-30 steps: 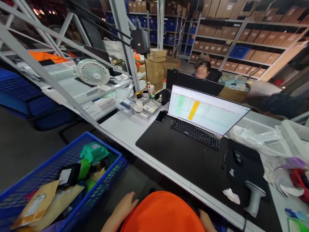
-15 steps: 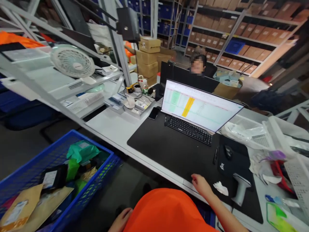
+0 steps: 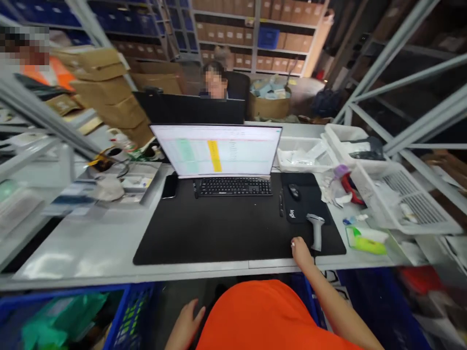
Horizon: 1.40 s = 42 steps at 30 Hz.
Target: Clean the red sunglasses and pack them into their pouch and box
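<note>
My right hand (image 3: pixel 301 253) rests at the front edge of the black desk mat (image 3: pixel 219 228), its fingers closed. A small white bit of crumpled tissue (image 3: pixel 293 244) pokes out of them; most of it is hidden in the hand. Just to the right lies a grey barcode scanner (image 3: pixel 316 231), apart from the fingers. My left hand (image 3: pixel 188 318) hangs below the desk edge beside my orange top, thumb and fingers apart, holding nothing. A black mouse (image 3: pixel 294 191) and a dark pen (image 3: pixel 281 204) lie beyond my right hand.
A monitor (image 3: pixel 226 150) with a spreadsheet stands behind the keyboard (image 3: pixel 235 186); a phone (image 3: pixel 170 186) lies left of it. White baskets (image 3: pixel 408 197) line the right side. A blue crate (image 3: pixel 127 311) with parcels is low left. Another person sits behind the monitors.
My view has swung right, bringing the desk square ahead. The crumpled tissue that lay on the mat beside my right hand is now in its fingers. My left hand's fingers have spread.
</note>
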Each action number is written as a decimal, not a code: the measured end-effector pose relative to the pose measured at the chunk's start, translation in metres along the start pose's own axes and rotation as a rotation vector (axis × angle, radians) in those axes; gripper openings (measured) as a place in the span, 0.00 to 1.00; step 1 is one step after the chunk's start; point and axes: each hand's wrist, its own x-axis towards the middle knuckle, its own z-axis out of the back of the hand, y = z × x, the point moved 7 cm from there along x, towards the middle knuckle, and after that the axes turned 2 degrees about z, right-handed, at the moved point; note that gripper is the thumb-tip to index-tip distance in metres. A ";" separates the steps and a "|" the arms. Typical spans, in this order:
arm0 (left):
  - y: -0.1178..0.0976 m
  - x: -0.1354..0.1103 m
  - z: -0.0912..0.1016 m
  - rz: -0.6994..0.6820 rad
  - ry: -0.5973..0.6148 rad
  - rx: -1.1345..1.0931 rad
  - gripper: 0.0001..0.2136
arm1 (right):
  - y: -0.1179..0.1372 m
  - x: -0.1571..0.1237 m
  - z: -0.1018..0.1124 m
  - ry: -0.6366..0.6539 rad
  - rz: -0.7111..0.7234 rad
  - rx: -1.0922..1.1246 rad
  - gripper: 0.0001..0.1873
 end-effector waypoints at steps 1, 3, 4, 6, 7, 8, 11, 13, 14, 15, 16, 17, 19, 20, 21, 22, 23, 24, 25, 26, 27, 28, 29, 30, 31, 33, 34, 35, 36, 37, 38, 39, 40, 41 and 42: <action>-0.011 0.010 0.006 -0.049 0.010 0.030 0.32 | -0.005 -0.005 0.002 -0.026 0.004 0.060 0.14; -0.037 0.026 0.015 -0.155 0.033 0.094 0.33 | -0.015 -0.021 0.003 -0.089 0.001 0.179 0.15; -0.049 0.033 0.018 -0.209 0.038 0.125 0.32 | -0.019 -0.032 0.002 -0.126 -0.009 0.232 0.17; -0.072 0.044 0.023 -0.301 0.034 0.175 0.31 | -0.022 -0.054 0.000 -0.207 -0.037 0.307 0.20; -0.081 0.049 0.025 -0.339 0.016 0.203 0.30 | -0.022 -0.063 -0.002 -0.248 -0.052 0.331 0.19; -0.088 0.052 0.028 -0.371 -0.011 0.235 0.30 | -0.020 -0.069 -0.003 -0.284 -0.064 0.347 0.18; -0.092 0.061 0.038 -0.428 -0.084 0.339 0.30 | -0.008 -0.064 -0.005 -0.366 -0.070 0.382 0.20; -0.083 0.063 0.043 -0.431 -0.093 0.386 0.30 | 0.004 -0.044 -0.010 -0.397 -0.072 0.402 0.24; -0.075 0.064 0.046 -0.425 -0.087 0.394 0.30 | 0.009 -0.033 -0.014 -0.407 -0.081 0.411 0.26; -0.067 0.063 0.049 -0.425 -0.089 0.405 0.30 | 0.015 -0.022 -0.020 -0.411 -0.095 0.420 0.27; -0.060 0.062 0.052 -0.427 -0.101 0.422 0.30 | 0.020 -0.012 -0.028 -0.411 -0.113 0.431 0.28; -0.054 0.060 0.054 -0.434 -0.121 0.448 0.30 | 0.024 -0.005 -0.037 -0.411 -0.133 0.442 0.30; -0.044 0.055 0.054 -0.463 -0.157 0.520 0.29 | 0.030 0.001 -0.055 -0.419 -0.172 0.463 0.32; -0.041 0.053 0.053 -0.478 -0.166 0.563 0.29 | 0.031 0.002 -0.063 -0.428 -0.190 0.472 0.32; -0.039 0.051 0.050 -0.491 -0.169 0.602 0.30 | 0.031 0.001 -0.069 -0.442 -0.207 0.480 0.33; -0.038 0.050 0.047 -0.500 -0.163 0.631 0.31 | 0.031 0.001 -0.075 -0.458 -0.225 0.486 0.32; -0.037 0.049 0.045 -0.509 -0.157 0.651 0.31 | 0.031 0.002 -0.079 -0.474 -0.242 0.490 0.31; -0.037 0.048 0.044 -0.512 -0.156 0.663 0.32 | 0.032 0.004 -0.083 -0.492 -0.259 0.492 0.29; -0.038 0.047 0.043 -0.512 -0.156 0.668 0.33 | 0.034 0.007 -0.086 -0.510 -0.273 0.490 0.27; -0.039 0.047 0.044 -0.513 -0.152 0.666 0.33 | 0.039 0.012 -0.088 -0.526 -0.282 0.486 0.25; -0.040 0.046 0.045 -0.513 -0.143 0.662 0.33 | 0.046 0.018 -0.091 -0.537 -0.283 0.480 0.23; -0.041 0.046 0.046 -0.512 -0.128 0.658 0.34 | 0.056 0.025 -0.094 -0.541 -0.274 0.471 0.23; -0.042 0.045 0.047 -0.510 -0.109 0.655 0.34 | 0.067 0.033 -0.098 -0.536 -0.255 0.461 0.23; -0.042 0.045 0.049 -0.506 -0.090 0.653 0.35 | 0.081 0.041 -0.102 -0.523 -0.226 0.450 0.23; -0.043 0.044 0.050 -0.502 -0.073 0.653 0.35 | 0.095 0.047 -0.106 -0.501 -0.189 0.438 0.22; -0.044 0.043 0.053 -0.499 -0.051 0.659 0.36 | 0.125 0.057 -0.115 -0.441 -0.096 0.413 0.21; -0.046 0.042 0.054 -0.502 -0.045 0.665 0.36 | 0.140 0.058 -0.119 -0.404 -0.044 0.401 0.21; -0.047 0.041 0.055 -0.507 -0.041 0.672 0.36 | 0.155 0.058 -0.123 -0.363 0.011 0.388 0.20; -0.048 0.040 0.056 -0.514 -0.038 0.681 0.36 | 0.168 0.055 -0.126 -0.320 0.065 0.375 0.19; -0.048 0.040 0.057 -0.521 -0.037 0.690 0.36 | 0.179 0.050 -0.128 -0.278 0.117 0.361 0.18; -0.048 0.040 0.057 -0.527 -0.039 0.699 0.36 | 0.188 0.044 -0.129 -0.244 0.160 0.347 0.17; -0.048 0.041 0.057 -0.534 -0.046 0.708 0.35 | 0.193 0.038 -0.129 -0.221 0.189 0.332 0.16; -0.048 0.041 0.057 -0.542 -0.056 0.717 0.35 | 0.194 0.032 -0.126 -0.213 0.200 0.319 0.15; -0.047 0.042 0.057 -0.554 -0.067 0.727 0.35 | 0.191 0.027 -0.121 -0.219 0.193 0.306 0.16; -0.046 0.043 0.056 -0.569 -0.079 0.736 0.35 | 0.184 0.024 -0.114 -0.233 0.171 0.297 0.17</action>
